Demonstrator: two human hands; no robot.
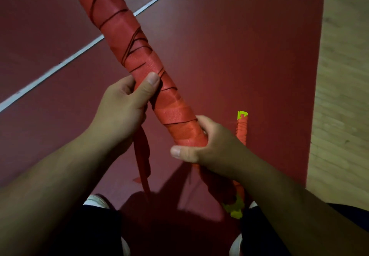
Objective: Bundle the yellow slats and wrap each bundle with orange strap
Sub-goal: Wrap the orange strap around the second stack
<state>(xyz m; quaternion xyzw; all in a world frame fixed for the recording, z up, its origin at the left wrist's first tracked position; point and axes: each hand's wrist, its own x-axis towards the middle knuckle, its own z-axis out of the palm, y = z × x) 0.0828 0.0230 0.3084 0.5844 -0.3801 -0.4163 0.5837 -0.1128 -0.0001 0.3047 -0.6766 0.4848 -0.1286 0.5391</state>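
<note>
The long wrapped bundle [139, 56] blocks the middle. A smaller bundle [242, 129] lies near right. The red floor [259, 46] far right has room.

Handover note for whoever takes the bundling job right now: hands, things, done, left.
Left hand: grips the held bundle mid-length, thumb on top.
Right hand: grips the same bundle lower down.
Strap tail: hangs loose from under the left hand.
Second bundle: wrapped, appears to lie on the red floor beside the right hand, yellow slat end showing.
Done: orange strap covers the held bundle wherever it is visible.
Left: likely tie off the loose tail. No loose slats in view.
</note>
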